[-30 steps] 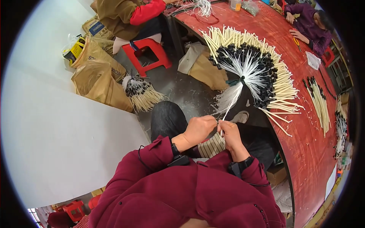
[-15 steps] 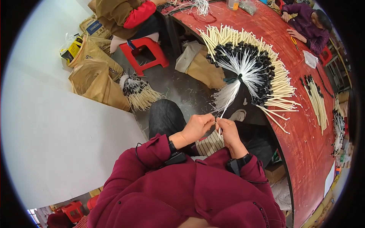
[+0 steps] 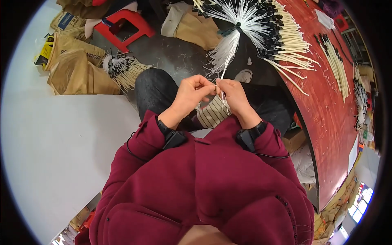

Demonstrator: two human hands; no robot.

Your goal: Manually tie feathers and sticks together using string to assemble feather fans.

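Note:
In front of my lap both hands come together over a few thin white wires point(image 3: 224, 72). My right hand point(image 3: 236, 97) is closed on them, thumb and finger pinching, and short ends hang below. Its fingertips touch those of my left hand point(image 3: 191, 94), which is pinched on a fine white strand. The wires run up to a fanned bundle of white wires point(image 3: 243, 15), tied at its middle with a dark band. Black pieces and cream-coloured sleeves point(image 3: 290, 40) spread round its outer side, resting over the table edge.
The red table point(image 3: 322, 134) curves along my right, bearing a row of cream sleeves point(image 3: 335, 67). A pale board point(image 3: 61, 143) lies at my left. Beyond it stand brown sacks point(image 3: 77, 73), another wire bundle point(image 3: 124, 69) and a red stool point(image 3: 126, 30). Paper sacking point(image 3: 198, 30) lies on the floor.
The view has tilted downward, so the scene sits higher in the picture. My hands remain together at the wires; the left hand's fingers have shifted slightly away from the right hand.

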